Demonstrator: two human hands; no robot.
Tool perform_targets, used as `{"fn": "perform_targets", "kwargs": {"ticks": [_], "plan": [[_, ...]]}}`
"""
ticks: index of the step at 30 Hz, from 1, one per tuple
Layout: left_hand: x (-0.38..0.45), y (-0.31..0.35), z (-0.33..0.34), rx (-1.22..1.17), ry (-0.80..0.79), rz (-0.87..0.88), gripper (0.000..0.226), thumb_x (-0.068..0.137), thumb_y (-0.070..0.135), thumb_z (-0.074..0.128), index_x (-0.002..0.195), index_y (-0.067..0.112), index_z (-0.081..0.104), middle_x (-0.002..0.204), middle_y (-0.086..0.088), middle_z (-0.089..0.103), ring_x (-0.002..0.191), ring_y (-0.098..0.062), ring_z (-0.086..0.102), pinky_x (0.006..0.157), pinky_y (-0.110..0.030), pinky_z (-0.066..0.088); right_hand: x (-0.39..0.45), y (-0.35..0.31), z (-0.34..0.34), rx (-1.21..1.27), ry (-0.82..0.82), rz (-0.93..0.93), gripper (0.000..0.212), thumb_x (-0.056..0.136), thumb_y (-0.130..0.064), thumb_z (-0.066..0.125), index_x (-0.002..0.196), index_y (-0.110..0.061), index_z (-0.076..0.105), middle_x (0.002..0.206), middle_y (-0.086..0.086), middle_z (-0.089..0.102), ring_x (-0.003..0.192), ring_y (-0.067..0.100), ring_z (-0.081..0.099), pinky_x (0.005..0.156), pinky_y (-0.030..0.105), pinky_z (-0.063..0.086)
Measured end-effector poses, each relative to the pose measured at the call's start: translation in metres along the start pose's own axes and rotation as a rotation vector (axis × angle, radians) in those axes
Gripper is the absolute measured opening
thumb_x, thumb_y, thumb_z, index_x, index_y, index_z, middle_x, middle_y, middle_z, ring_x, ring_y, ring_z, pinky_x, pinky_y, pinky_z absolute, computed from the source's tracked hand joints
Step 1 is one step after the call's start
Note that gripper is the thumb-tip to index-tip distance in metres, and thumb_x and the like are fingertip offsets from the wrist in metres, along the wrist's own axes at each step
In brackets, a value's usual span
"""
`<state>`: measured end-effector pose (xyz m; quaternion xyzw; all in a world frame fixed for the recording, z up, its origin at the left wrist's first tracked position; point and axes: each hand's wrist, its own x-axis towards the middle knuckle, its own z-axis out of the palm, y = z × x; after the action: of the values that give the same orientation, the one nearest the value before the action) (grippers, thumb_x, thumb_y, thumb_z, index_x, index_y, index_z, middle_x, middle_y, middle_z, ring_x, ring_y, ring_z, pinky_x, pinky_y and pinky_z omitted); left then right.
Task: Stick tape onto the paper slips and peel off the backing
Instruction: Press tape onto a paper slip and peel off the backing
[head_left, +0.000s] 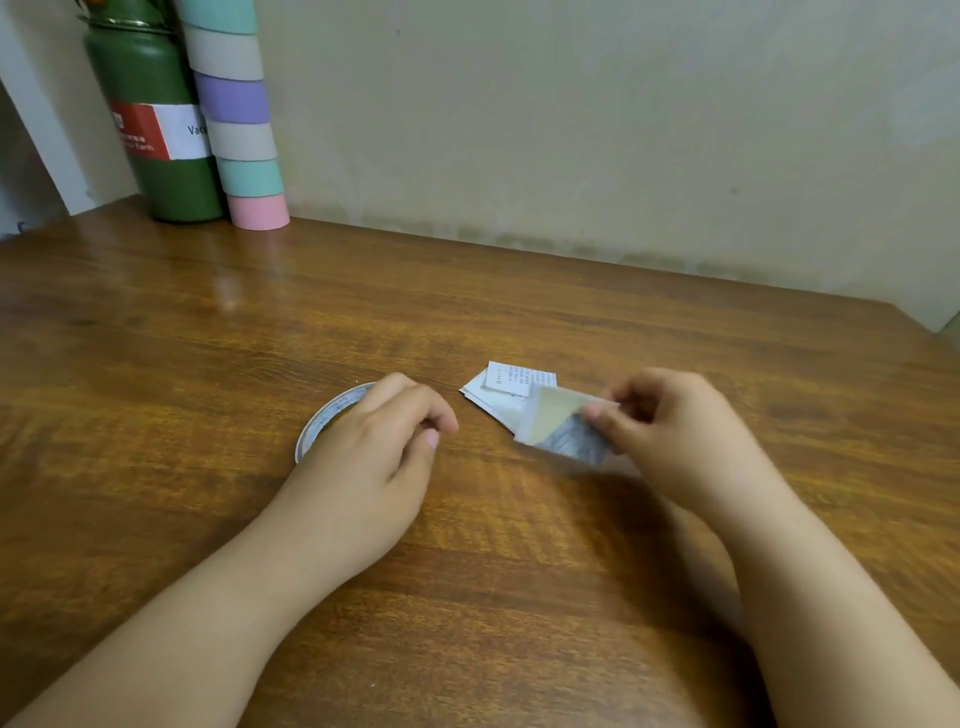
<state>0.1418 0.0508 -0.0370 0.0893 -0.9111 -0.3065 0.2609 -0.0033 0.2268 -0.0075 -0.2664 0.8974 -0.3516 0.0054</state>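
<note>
We are looking down at a glossy brown wooden tabletop (208, 332) with visible grain, and both of our bare forearms reach in from the bottom edge. Our right hand (685, 431) pinches a small paper slip (566, 428) between thumb and fingertips, lifted a little off the wood and blurred; its face shows a pale tan patch over a grey printed area (whether the tan patch is tape or backing, we cannot tell). Just behind it, flat on the tabletop, lies a small pile of white printed paper slips (506, 387), rectangular, overlapping at angles, with fine dark text too small to read. Our left hand (379, 441) has its fingers loosely curled and holds nothing; it hangs over a flat round roll of tape (319, 423), whose pale grey rim shows at the hand's left side. In the far left corner, against a matte beige wall (571, 130), stand a dark green flask (156, 130) with a red and white label and, touching it, a tall stack of pastel rolls (239, 119) in mint, beige, lilac and pink.
</note>
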Motion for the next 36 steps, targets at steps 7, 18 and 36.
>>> {"fn": "perform_targets", "kwargs": {"ticks": [7,18,36], "plan": [[0.000,0.005,-0.006,-0.071,0.063,0.004,0.033,0.088,-0.007,0.044,0.089,0.024,0.055,0.094,0.016,0.047,0.065,0.003,0.048,0.062,-0.007,0.034,0.015,0.034,-0.022,-0.079,0.162,0.293,0.011,0.084,-0.027,0.069,0.084,-0.018,0.063,0.081,-0.002,0.061,0.064,0.007,0.053,0.047,0.022,0.033],[-0.004,0.015,-0.002,-0.162,0.010,0.040,0.038,0.089,-0.003,0.047,0.085,0.034,0.040,0.091,0.010,0.048,0.057,-0.004,0.045,0.059,-0.011,0.034,-0.019,-0.020,0.026,0.125,-0.024,-0.392,0.025,0.088,-0.018,0.064,0.107,-0.033,0.060,0.077,-0.013,0.057,0.072,0.007,0.054,0.065,0.011,0.040],[-0.001,0.015,0.001,-0.119,-0.037,-0.097,0.013,0.084,0.019,0.063,0.090,0.031,0.060,0.080,0.011,0.062,0.081,-0.005,0.057,0.069,-0.013,0.041,-0.023,-0.026,0.035,0.304,-0.062,-0.375,0.025,0.085,-0.010,0.067,0.094,-0.033,0.063,0.077,-0.017,0.062,0.079,0.003,0.060,0.073,0.011,0.045]]}}
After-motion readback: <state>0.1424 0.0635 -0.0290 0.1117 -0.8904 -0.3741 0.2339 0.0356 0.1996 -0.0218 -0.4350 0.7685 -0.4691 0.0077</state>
